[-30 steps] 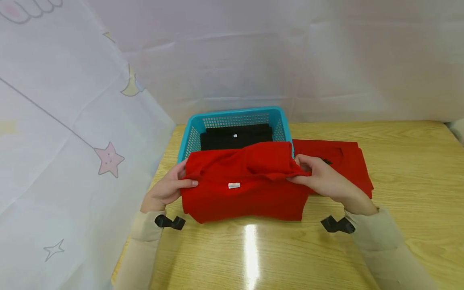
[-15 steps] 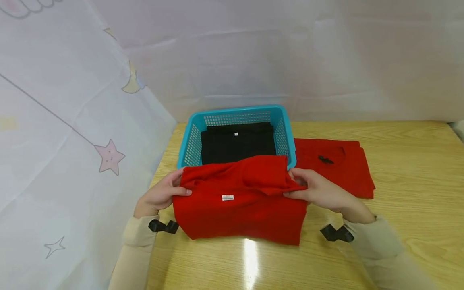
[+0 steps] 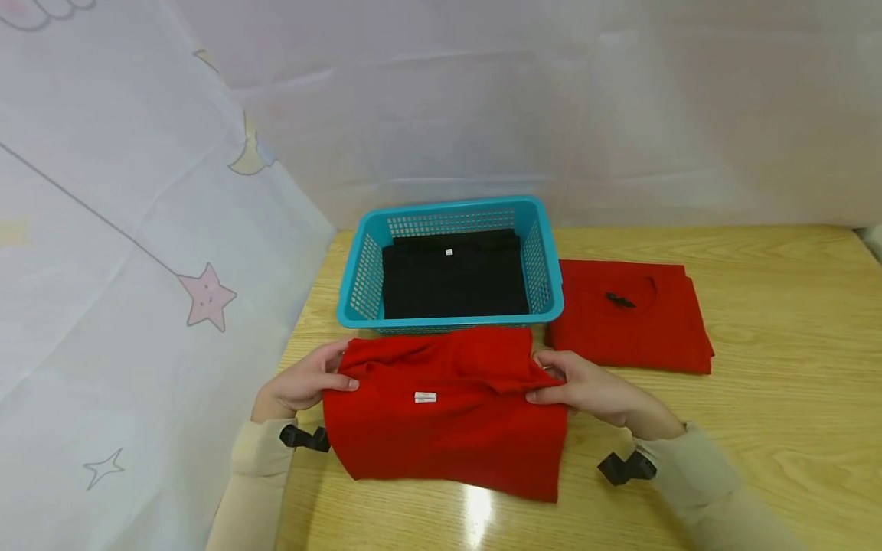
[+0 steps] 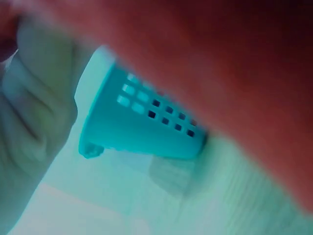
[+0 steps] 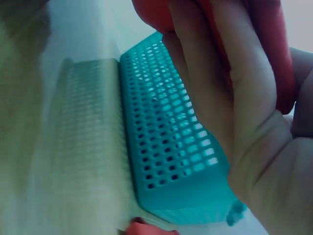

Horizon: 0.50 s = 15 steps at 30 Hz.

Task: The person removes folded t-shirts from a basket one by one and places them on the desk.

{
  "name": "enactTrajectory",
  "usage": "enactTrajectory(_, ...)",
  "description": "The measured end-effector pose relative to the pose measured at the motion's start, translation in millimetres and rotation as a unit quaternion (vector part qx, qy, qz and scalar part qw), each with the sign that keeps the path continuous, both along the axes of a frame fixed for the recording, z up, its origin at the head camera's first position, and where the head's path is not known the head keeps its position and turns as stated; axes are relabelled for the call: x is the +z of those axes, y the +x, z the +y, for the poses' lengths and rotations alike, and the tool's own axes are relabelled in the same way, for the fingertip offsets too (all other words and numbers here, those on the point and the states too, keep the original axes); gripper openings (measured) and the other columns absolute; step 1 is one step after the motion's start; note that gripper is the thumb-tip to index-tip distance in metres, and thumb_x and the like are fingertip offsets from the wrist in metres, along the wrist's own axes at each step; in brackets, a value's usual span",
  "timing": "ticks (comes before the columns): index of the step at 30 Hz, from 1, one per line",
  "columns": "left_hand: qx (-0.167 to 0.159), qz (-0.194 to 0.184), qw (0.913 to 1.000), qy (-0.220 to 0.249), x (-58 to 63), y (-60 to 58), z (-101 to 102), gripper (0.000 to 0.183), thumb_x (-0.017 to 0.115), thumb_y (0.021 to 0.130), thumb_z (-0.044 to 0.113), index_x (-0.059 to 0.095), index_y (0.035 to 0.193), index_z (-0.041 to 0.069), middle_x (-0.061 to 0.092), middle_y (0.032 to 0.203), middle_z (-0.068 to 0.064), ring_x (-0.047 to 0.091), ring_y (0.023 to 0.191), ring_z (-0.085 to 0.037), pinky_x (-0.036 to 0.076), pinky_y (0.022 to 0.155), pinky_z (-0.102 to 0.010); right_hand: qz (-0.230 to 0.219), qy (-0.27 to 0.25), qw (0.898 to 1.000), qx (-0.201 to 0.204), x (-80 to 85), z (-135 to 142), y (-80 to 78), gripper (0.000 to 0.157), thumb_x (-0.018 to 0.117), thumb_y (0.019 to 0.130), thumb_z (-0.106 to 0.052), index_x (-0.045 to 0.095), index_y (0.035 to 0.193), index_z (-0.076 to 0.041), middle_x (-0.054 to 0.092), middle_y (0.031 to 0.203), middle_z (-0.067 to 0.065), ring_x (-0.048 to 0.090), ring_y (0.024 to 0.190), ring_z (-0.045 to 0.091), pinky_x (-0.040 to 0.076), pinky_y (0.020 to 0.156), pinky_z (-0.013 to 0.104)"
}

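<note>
A red shirt (image 3: 448,436) with a small white label (image 3: 425,397) is held up between both hands, its lower part hanging down in front of the blue basket. My left hand (image 3: 306,380) grips its left side, thumb on the near face. On the other side my right hand (image 3: 586,389) pinches the cloth with thumb on top and fingers behind. The right wrist view shows curled fingers (image 5: 249,63) around the red fabric. In the left wrist view the shirt (image 4: 220,63) covers much of the picture, and most of the hand is out of sight.
Just beyond the shirt stands the blue basket (image 3: 451,322), with folded black clothing (image 3: 455,283) inside. To its right lies a folded red shirt (image 3: 634,329) with a dark mark near the collar. A patterned sheet (image 3: 138,229) hangs at the left and back of the wooden table (image 3: 779,306).
Both hands have drawn the red shirt back toward the body and slightly left, away from over the basket. The basket's front rim and the black clothing now show fully.
</note>
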<state>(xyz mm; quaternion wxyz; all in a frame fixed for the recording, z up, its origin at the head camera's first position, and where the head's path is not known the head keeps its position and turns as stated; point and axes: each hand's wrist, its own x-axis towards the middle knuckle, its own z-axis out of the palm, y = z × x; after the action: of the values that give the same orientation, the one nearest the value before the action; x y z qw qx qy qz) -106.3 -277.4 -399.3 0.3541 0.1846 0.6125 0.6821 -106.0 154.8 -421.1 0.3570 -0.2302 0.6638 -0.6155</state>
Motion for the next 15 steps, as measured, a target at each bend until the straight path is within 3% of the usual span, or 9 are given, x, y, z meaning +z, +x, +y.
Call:
enactTrajectory(6, 0.01, -0.006, 0.9998, -0.016, -10.8, -2.8, -3, 0.048, 0.051, 0.093, -0.008, 0.046, 0.136, 0.014, 0.059, 0.126, -0.001, 0.062, 0.108, -0.016, 0.056, 0.087, -0.035, -0.02, 0.001, 1.0, -0.002, -13.6, -3, -0.2, 0.046, 0.063, 0.092, -0.011, 0.045, 0.131, 0.007, 0.064, 0.116, 0.009, 0.066, 0.097, 0.02, 0.056, 0.084, 0.031)
enactTrajectory(15, 0.014, -0.041, 0.9978, -0.051, -23.5, -10.1, -7, 0.05, 0.052, 0.092, -0.006, 0.039, 0.138, 0.007, 0.06, 0.125, -0.003, 0.062, 0.108, -0.018, 0.055, 0.09, -0.036, -0.134, 0.0, 0.991, -0.025, -30.3, -10, -0.9, 0.054, 0.064, 0.091, -0.01, 0.037, 0.134, 0.007, 0.063, 0.116, 0.011, 0.07, 0.092, 0.025, 0.058, 0.077, 0.044)
